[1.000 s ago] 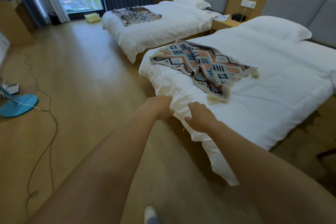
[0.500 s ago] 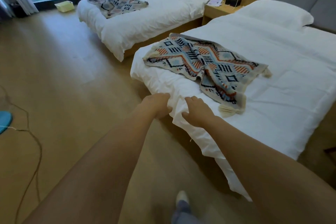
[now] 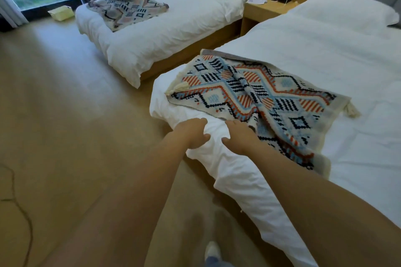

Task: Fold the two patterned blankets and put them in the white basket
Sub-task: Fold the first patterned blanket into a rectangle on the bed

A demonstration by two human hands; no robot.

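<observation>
A patterned blanket [image 3: 267,102] in blue, orange and black lies crumpled across the foot of the near bed [image 3: 338,65], tassels at its corners. A second, paler patterned blanket [image 3: 128,10] lies on the far bed [image 3: 173,28]. My left hand [image 3: 192,133] rests on the white duvet corner, fingers loosely curled, holding nothing. My right hand [image 3: 239,137] hovers with fingers spread at the near blanket's lower edge, touching or nearly touching it. No white basket is in view.
A wooden nightstand [image 3: 263,12] with papers and a black box stands between the beds. A pale box [image 3: 61,13] sits on the floor by the window. A cable [image 3: 19,208] trails over the wooden floor at left. My foot [image 3: 213,253] shows below.
I have stepped closer and the view has dipped toward the near bed. Both hands let go of the duvet corner they pinched and now open toward the blanket.
</observation>
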